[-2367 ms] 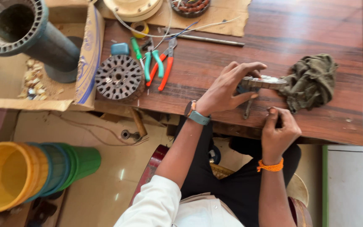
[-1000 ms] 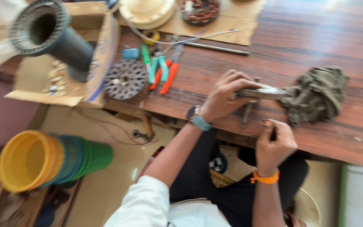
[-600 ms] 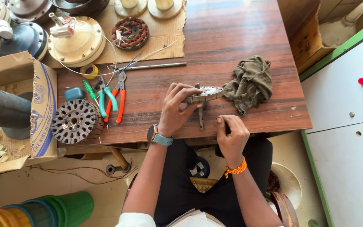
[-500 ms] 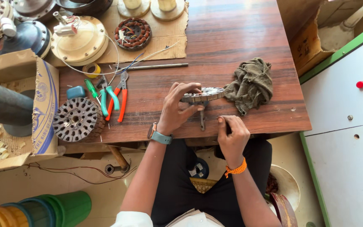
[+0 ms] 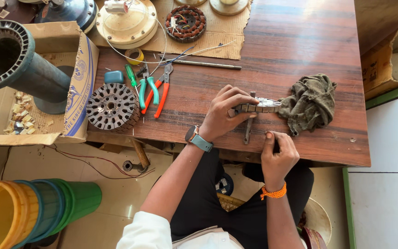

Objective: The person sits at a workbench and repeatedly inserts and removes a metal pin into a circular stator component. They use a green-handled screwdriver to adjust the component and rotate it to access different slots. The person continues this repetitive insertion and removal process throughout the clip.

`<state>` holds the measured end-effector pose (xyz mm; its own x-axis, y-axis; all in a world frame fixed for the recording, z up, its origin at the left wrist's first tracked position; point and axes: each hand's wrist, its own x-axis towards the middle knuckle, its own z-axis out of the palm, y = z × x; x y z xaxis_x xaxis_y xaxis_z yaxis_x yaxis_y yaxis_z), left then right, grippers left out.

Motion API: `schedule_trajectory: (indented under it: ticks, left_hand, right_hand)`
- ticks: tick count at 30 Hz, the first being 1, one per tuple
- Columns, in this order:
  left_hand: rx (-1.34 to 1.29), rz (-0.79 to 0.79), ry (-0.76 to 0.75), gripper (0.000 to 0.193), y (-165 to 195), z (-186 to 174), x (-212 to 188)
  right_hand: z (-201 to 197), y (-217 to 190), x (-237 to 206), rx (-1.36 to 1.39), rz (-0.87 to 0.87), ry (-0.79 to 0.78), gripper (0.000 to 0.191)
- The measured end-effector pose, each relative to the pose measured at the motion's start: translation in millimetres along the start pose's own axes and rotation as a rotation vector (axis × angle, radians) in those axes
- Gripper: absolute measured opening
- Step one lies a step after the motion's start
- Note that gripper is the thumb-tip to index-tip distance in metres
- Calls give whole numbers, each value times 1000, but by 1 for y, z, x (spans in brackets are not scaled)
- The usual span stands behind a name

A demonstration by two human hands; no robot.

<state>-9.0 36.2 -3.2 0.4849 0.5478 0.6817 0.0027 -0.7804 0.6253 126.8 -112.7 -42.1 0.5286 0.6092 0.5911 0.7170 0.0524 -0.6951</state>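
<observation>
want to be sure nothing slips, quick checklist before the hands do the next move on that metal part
1. Left hand pinning the metal part to the table: ok.
2. Right hand grip at the table edge: cannot tell what it pinches.
3. Shaft under the part lying flat: ok.
4. Rag apart from the part: not ok, it touches the end.
5. Pliers away from both hands: ok.

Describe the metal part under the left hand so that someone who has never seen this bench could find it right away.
On the wooden table, look near the front edge, just left of the crumpled olive rag. The left hand grips a flat, silvery metal part with a ridged rim, seen edge-on, with a dark shaft through it. Unlike the dark slotted disc farther left, it is bright and held.
</observation>
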Motion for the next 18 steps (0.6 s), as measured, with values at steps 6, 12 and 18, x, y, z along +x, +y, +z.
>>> schedule_trajectory:
  ticks: [6,12,18]
  left_hand:
    - [75,30,29,37,1,3,-4]
    - [26,5,10,38,-2,-4,-4]
    - [-8,-24,-17,38,-1,-10,-4]
  right_hand:
    - [0,-1,-2,5,9,4,17]
    - [1,0,-2,2,-5,0,18]
    - [5,1,-4,12,-15,-6,19]
